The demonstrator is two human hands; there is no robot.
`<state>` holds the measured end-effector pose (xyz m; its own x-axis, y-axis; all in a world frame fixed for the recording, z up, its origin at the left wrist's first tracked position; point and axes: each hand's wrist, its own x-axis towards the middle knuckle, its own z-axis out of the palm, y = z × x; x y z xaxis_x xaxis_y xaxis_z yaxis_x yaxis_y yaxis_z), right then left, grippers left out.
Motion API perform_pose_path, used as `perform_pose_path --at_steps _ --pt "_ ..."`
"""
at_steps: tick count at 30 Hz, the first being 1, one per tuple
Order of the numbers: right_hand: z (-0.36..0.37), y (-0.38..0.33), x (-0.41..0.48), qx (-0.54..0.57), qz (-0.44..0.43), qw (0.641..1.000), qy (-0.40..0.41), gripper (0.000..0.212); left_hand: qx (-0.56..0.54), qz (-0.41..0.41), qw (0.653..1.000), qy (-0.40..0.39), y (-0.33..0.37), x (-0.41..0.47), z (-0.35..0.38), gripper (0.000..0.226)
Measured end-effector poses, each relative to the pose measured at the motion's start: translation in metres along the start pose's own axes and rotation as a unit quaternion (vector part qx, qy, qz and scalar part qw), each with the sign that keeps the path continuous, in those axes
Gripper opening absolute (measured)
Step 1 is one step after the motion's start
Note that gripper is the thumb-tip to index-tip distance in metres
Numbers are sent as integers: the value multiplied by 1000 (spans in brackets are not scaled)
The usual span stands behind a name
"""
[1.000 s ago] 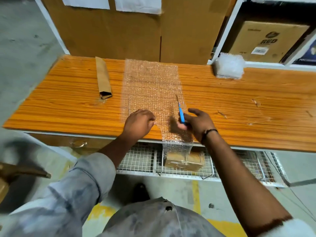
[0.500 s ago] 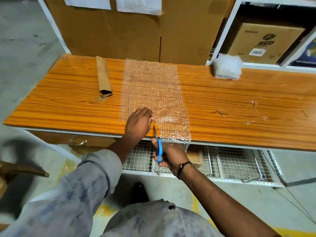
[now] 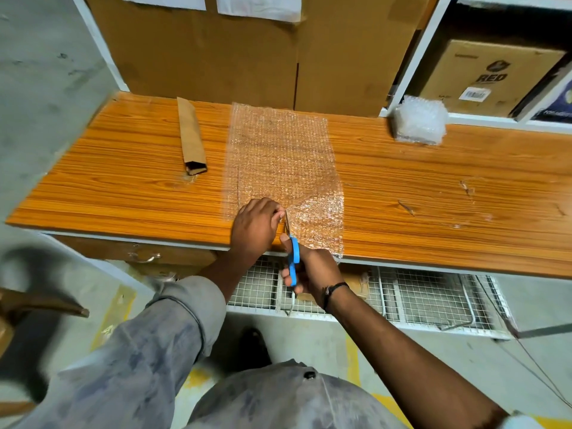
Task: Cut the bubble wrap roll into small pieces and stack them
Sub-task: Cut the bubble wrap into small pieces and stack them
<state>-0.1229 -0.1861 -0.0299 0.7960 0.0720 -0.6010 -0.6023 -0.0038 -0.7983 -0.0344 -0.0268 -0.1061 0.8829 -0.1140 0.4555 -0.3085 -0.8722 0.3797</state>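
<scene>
Risk, I judge: right hand (image 3: pixel 312 270) grips blue scissors (image 3: pixel 292 258) at frame centre, blades in the bubble wrap sheet (image 3: pixel 284 162) beside left hand (image 3: pixel 255 230)'s bent fingers (image 3: pixel 276 212) (pinching or pressing, I cannot tell); a slip could nick them.

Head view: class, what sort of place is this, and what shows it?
Probably a warehouse packing area: cardboard boxes behind the wooden table, a labelled carton on shelving, bubble wrap laid out.
</scene>
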Motion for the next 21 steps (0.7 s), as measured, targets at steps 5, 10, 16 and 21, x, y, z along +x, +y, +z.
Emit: perform_pose_path --at_steps 5,10,16,21 --pt "2 4 5 -15 -17 1000 6 54 -11 4 1000 0 -3 -1 1 12" --pt "3 -6 14 -12 -31 999 20 53 -33 8 999 -2 -3 -2 0 14" --pt "1 -11 22 -10 -32 999 29 45 -25 14 1000 6 -3 -3 1 9" --pt "-1 -15 30 -43 -42 997 41 48 -17 32 999 20 -2 -4 0 5"
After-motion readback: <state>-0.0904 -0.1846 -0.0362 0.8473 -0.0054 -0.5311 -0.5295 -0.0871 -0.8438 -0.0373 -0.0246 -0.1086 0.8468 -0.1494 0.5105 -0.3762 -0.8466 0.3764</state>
